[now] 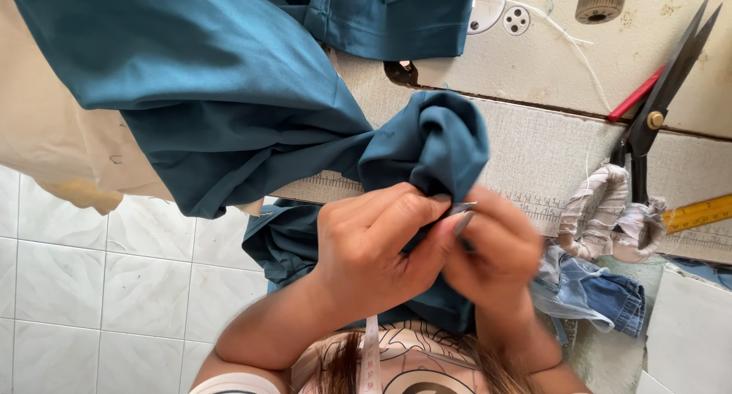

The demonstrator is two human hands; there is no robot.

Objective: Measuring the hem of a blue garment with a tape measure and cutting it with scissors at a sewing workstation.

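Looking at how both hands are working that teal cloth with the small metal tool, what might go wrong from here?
The small metal tool lies pinched close between the left hand and right hand; a slip might nick a finger or the teal cloth. The right hand is blurred, so control looks uncertain. Much of the cloth hangs off the table, and its weight could tug the bunched part.

Teal fabric (229, 81) bunches over the table edge, with a small metal tool (461, 215) at its fold.

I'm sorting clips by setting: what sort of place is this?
Probably a tailoring or sewing workshop. Both hands, left hand and right hand, work bunched teal fabric at a worktable, with large scissors and a yellow ruler lying there.
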